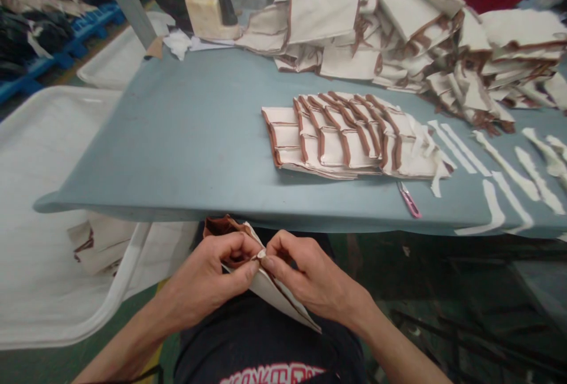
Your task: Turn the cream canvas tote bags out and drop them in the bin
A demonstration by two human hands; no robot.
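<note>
The left hand (217,269) and right hand (310,272) have their fingertips pinched together on the cloth piece (277,298), near the table (177,159), and its edge may tear if they pull too strongly.

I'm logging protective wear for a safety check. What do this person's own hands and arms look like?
The left hand and right hand are ungloved. The left forearm and right forearm are bare, with no sleeve in view. Between them shows a dark garment with pink-and-white lettering.
</note>
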